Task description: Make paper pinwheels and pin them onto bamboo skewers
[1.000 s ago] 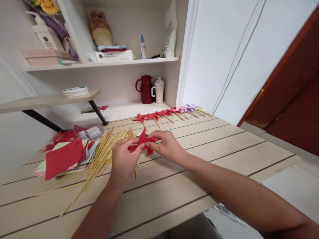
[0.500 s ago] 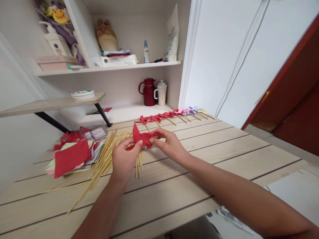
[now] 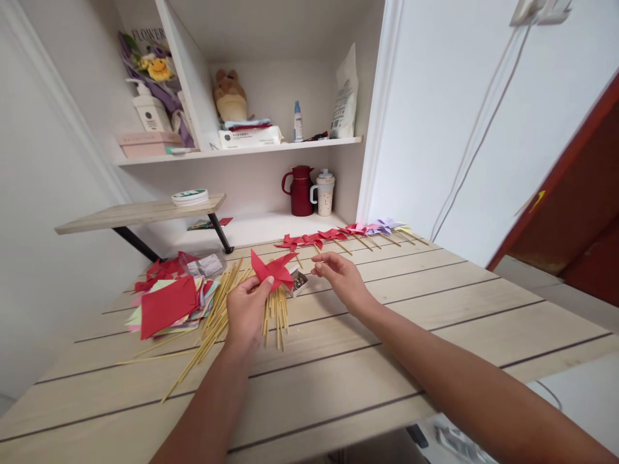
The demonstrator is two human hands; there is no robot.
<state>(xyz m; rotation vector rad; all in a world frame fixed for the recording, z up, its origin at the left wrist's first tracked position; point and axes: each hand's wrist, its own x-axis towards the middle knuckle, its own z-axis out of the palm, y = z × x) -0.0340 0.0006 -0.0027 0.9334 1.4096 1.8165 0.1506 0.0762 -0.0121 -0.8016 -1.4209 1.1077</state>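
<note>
Your right hand [image 3: 345,281] slips clear to three o'clock of the red paper pinwheel [image 3: 276,270], loosely parted beside the small box [image 3: 300,290], so the folds likely depend on your left hand [image 3: 246,312] alone, pinching at its one o'clock.

The left grip [image 3: 247,308] and right grip [image 3: 342,278] are bare hands with slim fingers [image 3: 331,257]. The left forearm [image 3: 210,396] and right forearm [image 3: 449,367] are bare as far as they show, smooth, broad at the near end, tapering at the far end.
</note>
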